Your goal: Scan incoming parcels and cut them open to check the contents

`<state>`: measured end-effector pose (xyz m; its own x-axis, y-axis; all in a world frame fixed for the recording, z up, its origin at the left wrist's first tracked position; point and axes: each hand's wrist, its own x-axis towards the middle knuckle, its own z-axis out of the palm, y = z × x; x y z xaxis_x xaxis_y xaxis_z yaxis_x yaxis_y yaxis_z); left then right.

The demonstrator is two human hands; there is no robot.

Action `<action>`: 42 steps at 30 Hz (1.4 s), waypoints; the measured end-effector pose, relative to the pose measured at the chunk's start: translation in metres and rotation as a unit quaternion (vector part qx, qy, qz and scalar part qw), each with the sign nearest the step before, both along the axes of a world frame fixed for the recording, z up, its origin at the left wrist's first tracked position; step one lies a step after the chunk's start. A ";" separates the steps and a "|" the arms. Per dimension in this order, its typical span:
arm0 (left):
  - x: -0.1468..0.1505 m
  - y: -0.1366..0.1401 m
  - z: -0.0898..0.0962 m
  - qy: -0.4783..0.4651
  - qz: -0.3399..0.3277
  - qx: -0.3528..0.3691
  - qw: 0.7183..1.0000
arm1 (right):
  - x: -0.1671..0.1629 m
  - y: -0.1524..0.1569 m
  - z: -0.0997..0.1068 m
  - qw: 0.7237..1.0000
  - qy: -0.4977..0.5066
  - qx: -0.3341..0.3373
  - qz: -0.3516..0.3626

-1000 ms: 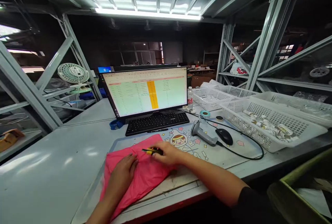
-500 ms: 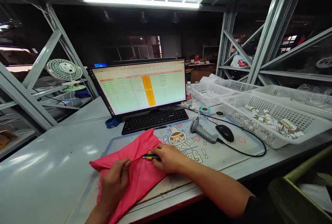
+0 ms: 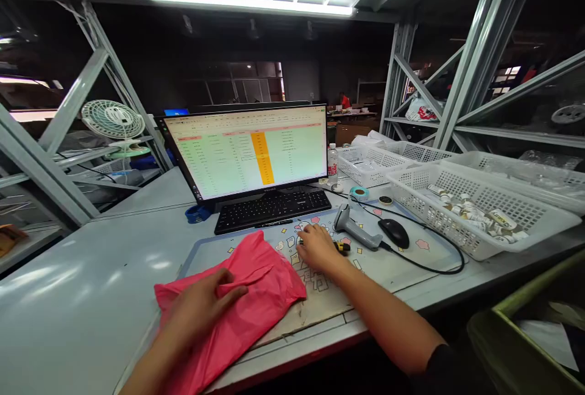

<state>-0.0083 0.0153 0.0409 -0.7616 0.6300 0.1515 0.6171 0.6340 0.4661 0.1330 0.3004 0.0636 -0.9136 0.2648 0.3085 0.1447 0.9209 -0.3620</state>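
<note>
A pink plastic bag [image 3: 269, 285] lies crumpled on the near part of the desk mat, a slit or fold showing in its upper face. My left hand [image 3: 201, 303] rests on the bag, thumb and fingers apart with pink film between them; some fingertips are hidden. Right of the bag, my right hand [image 3: 317, 249] is low over the mat with fingers curled over a yellow-and-black utility knife [image 3: 342, 248]. One end of the knife sticks out beyond the hand, and most of its body is covered.
A monitor [image 3: 249, 151] and black keyboard [image 3: 272, 209] stand behind the bag. Right of my right hand lie a grey barcode scanner [image 3: 359, 230], its cable and a black mouse [image 3: 393, 233]. White perforated baskets [image 3: 439, 224] line the right side, one holding small bottles. Blue tape [image 3: 198, 214] sits left.
My right hand has moved right and away from the bag with the utility knife, down to the mat. My left hand has loosened its pinch, and its thumb now stretches across the bag.
</note>
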 end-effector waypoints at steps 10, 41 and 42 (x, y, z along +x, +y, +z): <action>0.019 0.042 -0.005 -0.071 -0.062 0.232 0.968 | -0.009 -0.079 -0.042 0.951 0.052 0.025 0.303; -0.050 -0.019 0.046 0.173 0.274 0.011 0.946 | 0.063 -0.092 -0.012 0.911 -0.083 0.130 0.383; -0.050 -0.024 0.046 0.169 0.269 0.013 0.948 | 0.071 -0.093 -0.015 0.911 -0.080 0.137 0.380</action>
<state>-0.0585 -0.0089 0.0870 -0.8767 0.1566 0.4548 0.3242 0.8909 0.3181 0.2043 0.2069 0.0486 -0.8399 -0.5306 0.1136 -0.5422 0.8296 -0.1334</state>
